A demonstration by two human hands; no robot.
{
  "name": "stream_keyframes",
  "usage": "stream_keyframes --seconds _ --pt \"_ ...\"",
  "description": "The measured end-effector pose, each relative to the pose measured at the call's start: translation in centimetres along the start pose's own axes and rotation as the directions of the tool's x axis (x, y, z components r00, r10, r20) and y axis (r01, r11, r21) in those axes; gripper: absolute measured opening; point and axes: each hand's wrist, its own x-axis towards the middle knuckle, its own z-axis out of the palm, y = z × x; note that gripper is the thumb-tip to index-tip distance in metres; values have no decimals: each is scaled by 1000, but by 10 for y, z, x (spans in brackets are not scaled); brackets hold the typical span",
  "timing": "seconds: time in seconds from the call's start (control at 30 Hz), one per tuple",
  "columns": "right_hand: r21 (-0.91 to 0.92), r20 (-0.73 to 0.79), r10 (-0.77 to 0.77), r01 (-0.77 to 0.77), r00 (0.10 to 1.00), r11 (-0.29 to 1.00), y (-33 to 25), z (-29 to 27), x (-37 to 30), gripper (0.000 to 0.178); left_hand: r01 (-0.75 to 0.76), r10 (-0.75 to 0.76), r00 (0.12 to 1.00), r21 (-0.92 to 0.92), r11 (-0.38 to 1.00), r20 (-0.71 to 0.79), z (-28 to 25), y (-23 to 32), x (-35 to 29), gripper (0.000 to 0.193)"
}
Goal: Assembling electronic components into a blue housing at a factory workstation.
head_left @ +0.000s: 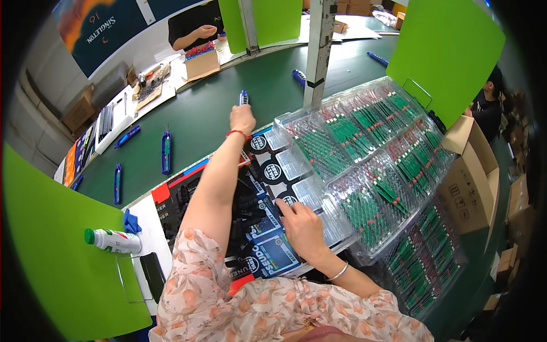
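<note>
My left hand [242, 118] is stretched far forward over the green conveyor belt [216, 108] and holds a small blue packaged item [244, 97] upright at its fingertips. My right hand [302, 228] rests, fingers spread, on a stack of dark printed cards [268, 233] on the work surface in front of me. It touches the near edge of a clear plastic tray [319, 199]. The clear trays to the right hold rows of green circuit boards [364, 148].
Several blue packaged items [166, 151] lie along the belt. A white bottle with a green cap [113, 240] and a blue cloth [131, 222] sit at my left. Green divider panels [444, 51] stand around. Another person [196, 25] works across the belt; cardboard boxes [473, 182] stand right.
</note>
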Motion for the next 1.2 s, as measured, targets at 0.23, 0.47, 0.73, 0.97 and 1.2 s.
stream_keyframes --seconds 0.23,0.47,0.73,0.97,1.2 --pt "83 10 8 -9 1000 996 9 -5 -3 13 352 62 936 -933 -82 347 -104 -19 -66 76" --pt "809 -108 281 -79 954 582 5 -11 10 20 443 239 892 -843 -304 383 -177 8 -239 34" --pt "928 -6 284 -100 959 358 -11 -38 -1 24 459 156 887 -864 -207 434 -164 51 -354 48" --pt "827 -44 166 -57 985 560 -15 -29 -16 18 511 93 859 -833 -211 503 -134 52 -386 48" --pt "626 -94 44 25 995 779 -24 -36 -18 17 499 120 866 -852 -160 485 -134 55 -389 50"
